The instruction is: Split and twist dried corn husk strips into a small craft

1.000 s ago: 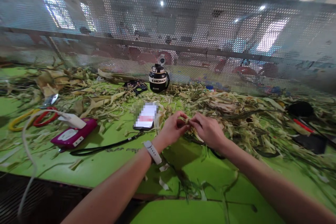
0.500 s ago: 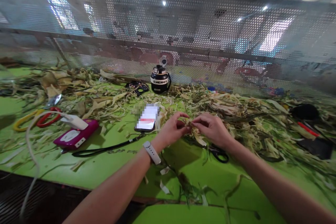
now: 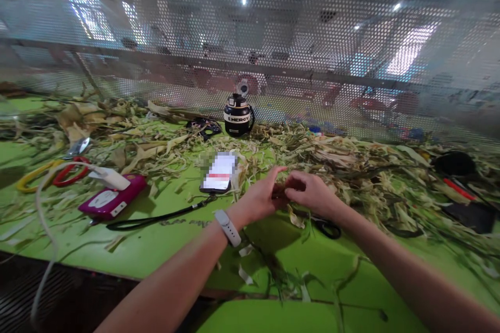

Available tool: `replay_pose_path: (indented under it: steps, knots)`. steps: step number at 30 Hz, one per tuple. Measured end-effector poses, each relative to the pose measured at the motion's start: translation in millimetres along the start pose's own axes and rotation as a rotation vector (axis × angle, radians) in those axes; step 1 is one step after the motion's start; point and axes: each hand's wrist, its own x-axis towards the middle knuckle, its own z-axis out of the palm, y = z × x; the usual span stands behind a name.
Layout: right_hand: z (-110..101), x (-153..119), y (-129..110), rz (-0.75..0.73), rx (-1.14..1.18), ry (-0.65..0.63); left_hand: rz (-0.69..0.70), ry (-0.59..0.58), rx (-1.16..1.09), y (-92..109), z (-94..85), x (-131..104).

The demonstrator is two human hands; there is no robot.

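Note:
My left hand [image 3: 261, 199], with a pale watch [image 3: 227, 228] on its wrist, is turned inward over the green table [image 3: 219, 270]; its fingers close on something small that I cannot make out. Fingertips nearly touching it, my right hand [image 3: 310, 191] is curled, thumb and fingers together, and what it grips is hidden. A pale husk strip [image 3: 296, 217] hangs or lies just below the fingers. Black-handled scissors [image 3: 328, 228] lie under my right wrist. Left of my left hand is a phone [image 3: 219, 173] with a lit screen.
Dried husk strips [image 3: 336, 158] are heaped along the back. A black mug [image 3: 237, 117] stands before a perforated metal screen [image 3: 273, 36]. At the left lie a magenta power bank [image 3: 113, 200] with a white plug and cable, and red-handled scissors [image 3: 72, 173]. A black strap [image 3: 156, 219] trails from the phone.
My left hand has rolled over, hiding more of its fingers. My right hand's fingers have curled more, and the pale piece between the hands is now mostly out of sight.

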Motion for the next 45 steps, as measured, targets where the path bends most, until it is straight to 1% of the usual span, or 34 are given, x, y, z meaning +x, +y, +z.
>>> replay_pose_path:
  steps: [3, 5, 7, 10, 12, 15, 18, 20, 24, 27, 31, 33, 36, 38, 40, 42, 45]
  knots:
    - [2.6, -0.2, -2.2, -0.018, -0.047, 0.093, 0.005, 0.002, -0.051, -0.6, 1.2, 0.1]
    - [2.8, 0.8, -2.0, 0.005, 0.011, 0.154, -0.016, 0.003, -0.123, -1.6, 1.1, 0.9]
    - [3.2, 2.1, -1.2, 0.079, 0.184, 0.184, -0.07, 0.023, -0.192, -2.8, 0.4, 2.2]
    - [6.5, 3.1, 0.1, 0.198, 0.491, 0.213, -0.141, 0.086, -0.272, -3.3, -0.8, 3.9]
    - [10.1, 3.2, 0.9, 0.225, 0.63, 0.235, -0.153, 0.118, -0.301, -1.8, -0.9, 4.2]
    - [14.5, 3.5, 2.3, 0.249, 0.794, 0.243, -0.134, 0.153, -0.304, 2.4, -0.2, 3.0]
    - [16.6, 4.4, 3.4, 0.32, 0.927, 0.255, -0.07, 0.198, -0.26, 5.7, 0.1, 1.2]
    - [17.2, 4.9, 3.7, 0.356, 0.981, 0.258, -0.043, 0.191, -0.21, 5.5, -0.2, 0.9]
    - [19.1, 4.1, 3.4, 0.35, 1.001, 0.256, -0.052, 0.132, -0.112, 0.8, -0.1, 3.1]
    - [20.2, 3.0, 1.6, 0.342, 0.983, 0.251, -0.025, 0.099, -0.074, -1.3, 0.1, 5.6]
    - [17.7, 3.1, -0.8, 0.357, 0.96, 0.227, -0.017, 0.012, -0.136, 0.1, -3.1, 7.1]
    - [14.0, 4.1, -0.2, 0.381, 0.932, 0.19, -0.035, -0.085, -0.178, 2.1, -5.2, 6.2]
    - [7.7, 6.1, 2.8, 0.393, 0.878, 0.155, -0.103, -0.288, -0.201, 6.8, -6.3, 3.1]
    - [5.0, 7.2, 4.4, 0.382, 0.864, 0.182, -0.153, -0.399, -0.227, 10.5, -5.5, 0.8]
    - [4.0, 7.9, 4.3, 0.361, 0.856, 0.232, -0.194, -0.462, -0.264, 13.6, -4.1, -0.8]
    - [4.2, 8.3, 2.8, 0.318, 0.842, 0.273, -0.23, -0.455, -0.297, 15.7, -2.5, -1.6]
    - [5.5, 8.8, 1.1, 0.267, 0.833, 0.284, -0.262, -0.382, -0.4, 17.2, 0.9, -1.7]
